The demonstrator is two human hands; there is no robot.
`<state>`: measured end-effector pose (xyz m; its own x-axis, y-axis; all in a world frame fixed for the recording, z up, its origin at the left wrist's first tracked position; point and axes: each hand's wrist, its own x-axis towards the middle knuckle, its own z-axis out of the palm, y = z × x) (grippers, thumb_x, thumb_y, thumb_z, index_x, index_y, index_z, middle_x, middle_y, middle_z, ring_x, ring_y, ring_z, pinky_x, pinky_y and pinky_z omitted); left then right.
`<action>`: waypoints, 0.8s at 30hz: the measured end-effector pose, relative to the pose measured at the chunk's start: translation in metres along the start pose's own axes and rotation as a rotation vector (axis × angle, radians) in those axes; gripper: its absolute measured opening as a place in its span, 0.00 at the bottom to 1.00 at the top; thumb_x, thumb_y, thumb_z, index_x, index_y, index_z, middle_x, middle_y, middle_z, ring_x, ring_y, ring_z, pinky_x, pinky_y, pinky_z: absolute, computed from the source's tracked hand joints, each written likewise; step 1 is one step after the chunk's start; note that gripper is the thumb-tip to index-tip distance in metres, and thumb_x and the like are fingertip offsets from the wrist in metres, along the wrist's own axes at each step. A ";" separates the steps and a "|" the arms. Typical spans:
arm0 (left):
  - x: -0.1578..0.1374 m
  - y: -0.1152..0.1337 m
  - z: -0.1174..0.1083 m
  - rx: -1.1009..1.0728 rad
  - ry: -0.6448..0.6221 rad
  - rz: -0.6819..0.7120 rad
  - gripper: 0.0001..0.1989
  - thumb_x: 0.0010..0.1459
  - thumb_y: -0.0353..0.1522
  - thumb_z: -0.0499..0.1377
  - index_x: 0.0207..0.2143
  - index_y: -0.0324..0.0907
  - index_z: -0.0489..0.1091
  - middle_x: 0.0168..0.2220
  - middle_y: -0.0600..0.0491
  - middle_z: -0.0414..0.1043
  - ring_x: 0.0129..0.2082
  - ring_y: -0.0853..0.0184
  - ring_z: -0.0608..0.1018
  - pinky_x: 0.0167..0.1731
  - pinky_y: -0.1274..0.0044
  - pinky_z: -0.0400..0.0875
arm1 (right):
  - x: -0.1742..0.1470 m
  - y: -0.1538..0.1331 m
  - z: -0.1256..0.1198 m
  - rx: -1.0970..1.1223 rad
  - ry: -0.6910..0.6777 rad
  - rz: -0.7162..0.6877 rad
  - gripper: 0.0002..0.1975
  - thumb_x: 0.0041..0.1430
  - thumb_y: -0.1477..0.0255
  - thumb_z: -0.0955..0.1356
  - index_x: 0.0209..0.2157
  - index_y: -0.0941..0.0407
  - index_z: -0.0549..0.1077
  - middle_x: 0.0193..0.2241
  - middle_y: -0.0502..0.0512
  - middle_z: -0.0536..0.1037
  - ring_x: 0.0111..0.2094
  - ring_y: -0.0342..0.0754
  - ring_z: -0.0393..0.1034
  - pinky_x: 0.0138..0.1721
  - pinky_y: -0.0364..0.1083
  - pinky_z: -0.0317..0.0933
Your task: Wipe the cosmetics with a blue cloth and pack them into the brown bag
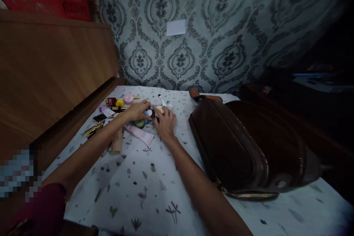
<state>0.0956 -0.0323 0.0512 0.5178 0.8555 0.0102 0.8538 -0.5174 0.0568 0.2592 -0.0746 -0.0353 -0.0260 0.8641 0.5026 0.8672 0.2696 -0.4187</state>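
My left hand (139, 111) curls its fingers round a small blue-and-white container (149, 113) among a cluster of cosmetics. Close beside it, my right hand (166, 121) is closed, its fingers bent over a pale peach item (159, 110) whose kind I cannot make out. Just below the left hand lie a green round jar (139, 124) and a pink squeeze tube (141, 135). A beige cylindrical bottle (116, 144) is partly covered by my left forearm. White items (163, 101) lie behind the right hand.
Left of my hands are a pink round jar (128, 99), a yellow-capped item (120, 102), a dark red bottle (111, 101), a purple-and-white tube (106, 110) and gold tubes (94, 129). A brown leather bag (226, 143) stands right. A wooden cabinet (55, 66) borders the left.
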 end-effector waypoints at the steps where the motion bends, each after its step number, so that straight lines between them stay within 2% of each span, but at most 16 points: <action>1: 0.001 -0.002 -0.002 -0.018 -0.034 0.017 0.22 0.54 0.45 0.63 0.47 0.43 0.68 0.49 0.50 0.71 0.46 0.59 0.76 0.44 0.74 0.68 | 0.000 0.000 0.000 0.002 0.000 0.001 0.22 0.63 0.71 0.63 0.58 0.47 0.70 0.62 0.61 0.65 0.59 0.61 0.56 0.59 0.64 0.49; 5: 0.009 -0.009 -0.005 -0.062 -0.144 0.012 0.25 0.53 0.47 0.62 0.49 0.43 0.70 0.48 0.51 0.74 0.48 0.61 0.76 0.46 0.77 0.67 | 0.001 0.001 0.001 0.007 0.006 0.006 0.23 0.62 0.72 0.63 0.59 0.47 0.70 0.62 0.60 0.65 0.59 0.60 0.56 0.59 0.62 0.50; 9: 0.024 -0.014 -0.001 -0.029 -0.232 -0.073 0.39 0.47 0.53 0.63 0.58 0.43 0.65 0.55 0.45 0.68 0.50 0.56 0.75 0.48 0.74 0.68 | 0.001 0.004 0.004 0.001 0.023 -0.002 0.23 0.62 0.73 0.64 0.58 0.47 0.70 0.61 0.59 0.66 0.59 0.59 0.57 0.59 0.59 0.51; 12: 0.035 -0.015 0.003 0.003 -0.287 -0.105 0.43 0.43 0.52 0.65 0.58 0.41 0.63 0.58 0.41 0.65 0.52 0.52 0.75 0.48 0.71 0.69 | 0.002 0.005 0.006 0.007 0.035 -0.011 0.23 0.62 0.73 0.63 0.58 0.47 0.71 0.60 0.60 0.66 0.58 0.58 0.57 0.58 0.58 0.52; 17: 0.041 -0.009 0.009 0.018 -0.272 -0.112 0.40 0.43 0.49 0.67 0.55 0.41 0.63 0.56 0.42 0.68 0.53 0.52 0.74 0.50 0.70 0.68 | 0.002 0.005 0.006 0.012 0.029 -0.010 0.23 0.64 0.74 0.62 0.58 0.47 0.71 0.61 0.60 0.65 0.58 0.59 0.56 0.58 0.58 0.52; 21: 0.034 -0.003 0.010 0.006 -0.149 -0.135 0.35 0.47 0.44 0.66 0.54 0.40 0.61 0.54 0.40 0.68 0.50 0.53 0.76 0.45 0.70 0.70 | 0.002 0.005 0.005 0.023 0.013 -0.004 0.22 0.66 0.72 0.61 0.58 0.46 0.70 0.61 0.59 0.65 0.59 0.59 0.56 0.59 0.58 0.51; 24: 0.025 0.001 0.005 -0.039 -0.052 -0.119 0.24 0.55 0.39 0.61 0.52 0.42 0.61 0.47 0.46 0.73 0.46 0.58 0.76 0.43 0.72 0.69 | 0.002 0.005 0.005 0.030 0.016 -0.005 0.21 0.67 0.70 0.60 0.59 0.47 0.70 0.61 0.60 0.65 0.58 0.59 0.56 0.58 0.58 0.51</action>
<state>0.1095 -0.0111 0.0460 0.4160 0.9079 -0.0508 0.9071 -0.4105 0.0929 0.2612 -0.0697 -0.0403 -0.0226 0.8558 0.5168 0.8519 0.2871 -0.4381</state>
